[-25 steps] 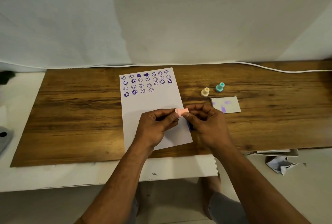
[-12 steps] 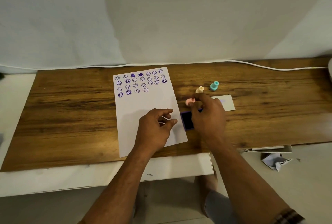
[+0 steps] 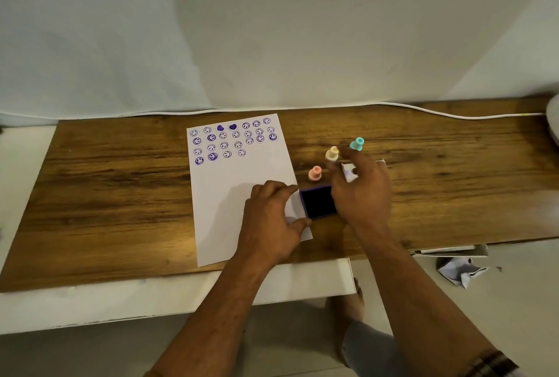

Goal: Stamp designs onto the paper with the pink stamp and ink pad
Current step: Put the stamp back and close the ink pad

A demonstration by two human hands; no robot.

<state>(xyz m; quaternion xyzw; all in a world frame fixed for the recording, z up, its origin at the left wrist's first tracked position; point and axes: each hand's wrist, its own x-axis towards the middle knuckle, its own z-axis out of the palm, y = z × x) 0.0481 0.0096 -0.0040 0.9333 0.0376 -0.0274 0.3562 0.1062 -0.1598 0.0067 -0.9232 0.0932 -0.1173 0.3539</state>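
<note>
The white paper [image 3: 230, 189] lies on the wooden board, its top rows filled with purple smiley and heart prints. The pink stamp [image 3: 315, 173] stands upright on the wood just right of the paper, with no hand on it. The open ink pad [image 3: 318, 202] with its dark purple face sits beside the paper's right edge. My left hand [image 3: 272, 219] rests on the paper's lower right part, fingers and thumb at the pad's left side. My right hand [image 3: 361, 189] hovers over the pad's right side with fingers spread toward the other stamps, holding nothing.
A cream stamp [image 3: 332, 154] and a teal stamp [image 3: 357, 144] stand beyond my right hand. The ink pad's white lid [image 3: 348, 171] lies partly under that hand. A white cable [image 3: 423, 110] runs along the board's back edge. Crumpled paper [image 3: 459, 271] lies on the floor at right.
The pink stamp went from between both hands to standing on the wood. My right hand let it go and moved further right and back; my left hand lowered to the ink pad's left side.
</note>
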